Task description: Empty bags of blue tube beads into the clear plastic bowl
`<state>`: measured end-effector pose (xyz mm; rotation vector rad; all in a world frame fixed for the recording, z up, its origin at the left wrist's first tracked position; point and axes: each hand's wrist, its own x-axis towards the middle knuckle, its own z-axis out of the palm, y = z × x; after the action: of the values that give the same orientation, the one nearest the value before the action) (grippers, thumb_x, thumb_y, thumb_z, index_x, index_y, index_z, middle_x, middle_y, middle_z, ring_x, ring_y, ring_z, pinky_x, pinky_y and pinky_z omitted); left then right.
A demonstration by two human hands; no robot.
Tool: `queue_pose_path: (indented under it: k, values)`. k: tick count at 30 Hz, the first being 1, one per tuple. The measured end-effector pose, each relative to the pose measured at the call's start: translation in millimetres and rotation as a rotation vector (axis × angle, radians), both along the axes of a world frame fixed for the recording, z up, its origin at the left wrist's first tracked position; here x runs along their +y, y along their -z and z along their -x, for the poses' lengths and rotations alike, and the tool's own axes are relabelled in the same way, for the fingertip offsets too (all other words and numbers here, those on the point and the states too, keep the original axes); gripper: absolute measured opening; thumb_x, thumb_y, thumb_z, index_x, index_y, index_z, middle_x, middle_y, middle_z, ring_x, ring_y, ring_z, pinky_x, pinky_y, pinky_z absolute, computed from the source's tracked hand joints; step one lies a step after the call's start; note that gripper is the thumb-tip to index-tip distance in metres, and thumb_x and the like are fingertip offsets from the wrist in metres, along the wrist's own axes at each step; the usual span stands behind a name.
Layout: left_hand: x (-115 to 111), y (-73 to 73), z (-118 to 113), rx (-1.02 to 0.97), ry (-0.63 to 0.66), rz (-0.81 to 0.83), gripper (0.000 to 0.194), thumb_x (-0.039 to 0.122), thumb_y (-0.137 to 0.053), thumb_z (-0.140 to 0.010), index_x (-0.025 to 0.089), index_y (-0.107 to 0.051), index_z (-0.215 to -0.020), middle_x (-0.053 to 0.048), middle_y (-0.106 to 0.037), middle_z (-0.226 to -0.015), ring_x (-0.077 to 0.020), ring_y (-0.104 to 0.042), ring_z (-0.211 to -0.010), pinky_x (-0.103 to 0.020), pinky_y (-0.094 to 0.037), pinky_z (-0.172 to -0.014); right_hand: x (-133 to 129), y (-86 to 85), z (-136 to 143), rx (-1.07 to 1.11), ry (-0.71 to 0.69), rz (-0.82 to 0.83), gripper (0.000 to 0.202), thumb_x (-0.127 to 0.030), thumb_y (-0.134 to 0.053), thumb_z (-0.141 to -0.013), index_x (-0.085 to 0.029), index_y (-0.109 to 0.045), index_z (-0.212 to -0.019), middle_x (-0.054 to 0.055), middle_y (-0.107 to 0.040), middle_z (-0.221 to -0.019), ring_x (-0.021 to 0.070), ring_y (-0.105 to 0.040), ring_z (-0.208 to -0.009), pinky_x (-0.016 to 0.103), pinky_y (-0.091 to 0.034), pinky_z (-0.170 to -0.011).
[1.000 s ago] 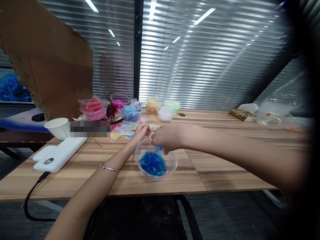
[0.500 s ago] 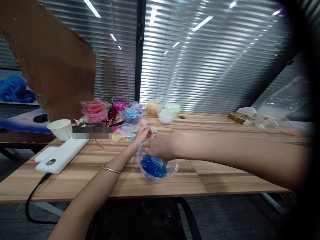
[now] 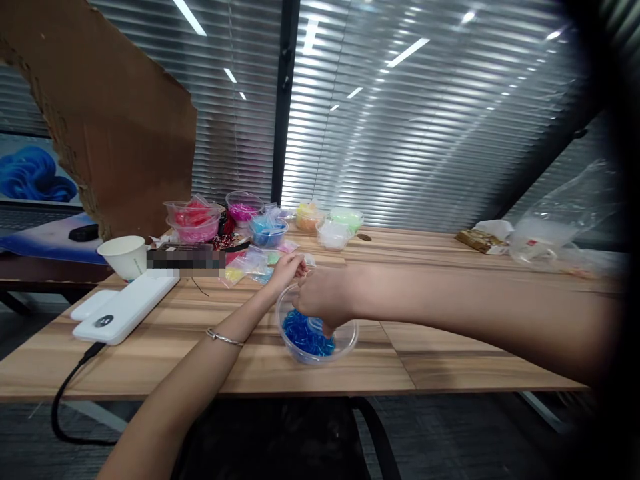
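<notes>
A clear round plastic bowl (image 3: 347, 343) stands near the table's front edge, holding a heap of short, shiny blue pieces (image 3: 306, 335). My right hand (image 3: 323, 298) reaches across from the right and hangs over the bowl, knuckles up and fingers closed. Just below it shows a pale, see-through patch (image 3: 315, 325), perhaps a small plastic bag; its kind is unclear. Beyond the bowl's far left rim, my left hand (image 3: 290, 269) is closed with curled fingers. What either hand pinches, if anything, is hidden.
Small bags of coloured bits (image 3: 245, 265) lie behind my left hand. Tubs of red and pink (image 3: 195, 223), blue (image 3: 269, 231) and white (image 3: 334, 235) pieces stand farther back. A paper cup (image 3: 123, 257) and white power bank (image 3: 127, 307) are left; a tissue pack (image 3: 483, 239) is right.
My right hand has shifted slightly over the bowl, its fingers drawn in more. The left hand stays almost in place. The whole view has moved a little.
</notes>
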<state>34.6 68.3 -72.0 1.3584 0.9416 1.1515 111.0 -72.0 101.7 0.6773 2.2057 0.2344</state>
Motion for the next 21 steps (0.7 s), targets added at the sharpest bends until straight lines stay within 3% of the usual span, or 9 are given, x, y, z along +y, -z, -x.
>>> queue_pose_path:
  k: [9,14,18,21]
  values:
    - [4,2.2,1,0.068,-0.005,-0.001,0.028,0.038,-0.053,-0.096,0.012,-0.061,-0.092,-0.002,-0.062,-0.084,-0.0105,-0.059,-0.071,-0.026,-0.053,-0.066,5,1.5,3,0.001,-0.043,-0.003,0.015,-0.024,-0.073,-0.079,-0.015,-0.075,-0.091,0.006,-0.073,-0.085,0.0245,-0.067,-0.08,0.037,-0.048,-0.074]
    - [3,1.3,4,0.092,0.004,-0.02,0.03,0.038,-0.056,-0.094,0.011,-0.061,-0.104,-0.005,-0.063,-0.096,-0.0151,-0.062,-0.082,-0.031,-0.055,-0.072,10,2.9,6,0.136,-0.022,-0.013,0.006,-0.018,-0.078,-0.072,-0.016,-0.074,-0.075,0.005,-0.07,-0.076,0.0253,-0.067,-0.081,0.037,-0.046,-0.076]
    - [3,-0.1,5,0.087,0.013,-0.058,0.029,0.037,-0.056,-0.094,0.011,-0.061,-0.106,-0.005,-0.063,-0.098,-0.0155,-0.063,-0.084,-0.032,-0.056,-0.074,10,-0.3,8,0.135,-0.088,-0.059,0.017,-0.025,-0.078,-0.075,-0.016,-0.074,-0.089,0.007,-0.073,-0.087,0.0282,-0.066,-0.091,0.038,-0.045,-0.078]
    - [2,-0.1,4,0.067,0.008,-0.1,0.028,0.036,-0.057,-0.094,0.011,-0.061,-0.105,-0.005,-0.063,-0.097,-0.0155,-0.063,-0.083,-0.031,-0.055,-0.073,8,-4.5,9,0.062,-0.134,-0.044,0.017,-0.026,-0.073,-0.08,-0.013,-0.074,-0.092,0.009,-0.073,-0.092,0.0262,-0.067,-0.085,0.035,-0.044,-0.073]
